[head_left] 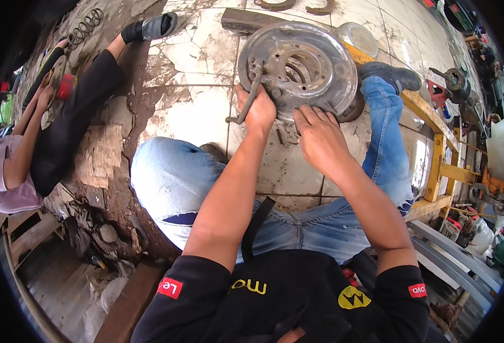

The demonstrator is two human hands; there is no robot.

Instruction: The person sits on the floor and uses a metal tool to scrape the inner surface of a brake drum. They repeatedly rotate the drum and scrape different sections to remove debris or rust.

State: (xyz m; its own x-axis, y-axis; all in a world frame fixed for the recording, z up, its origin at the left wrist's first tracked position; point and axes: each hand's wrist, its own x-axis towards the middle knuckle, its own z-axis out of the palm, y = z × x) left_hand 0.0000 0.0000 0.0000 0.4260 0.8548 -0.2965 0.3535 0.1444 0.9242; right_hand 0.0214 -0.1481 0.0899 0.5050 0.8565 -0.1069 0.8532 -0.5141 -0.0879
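Observation:
A round, worn metal brake backing plate (341,68) with a wide central opening and bolt holes is tilted up in front of me. At its lower left edge my left hand (256,110) is closed on the rim, beside a dark bent hose (252,98) that hangs from the plate. My right hand (319,134) grips the lower rim, its fingers bent over the edge and the fingertips partly hidden. Through the central opening a curved dark part shows, too covered to name. Small dark bits lie on the tiles below the plate.
A dark wooden block (250,22) and curved brake shoes (320,7) lie beyond the plate, with a clear round tub (359,39) at its right. A yellow wooden frame (435,166) stands right. At far left, another person (20,160) handles a round part.

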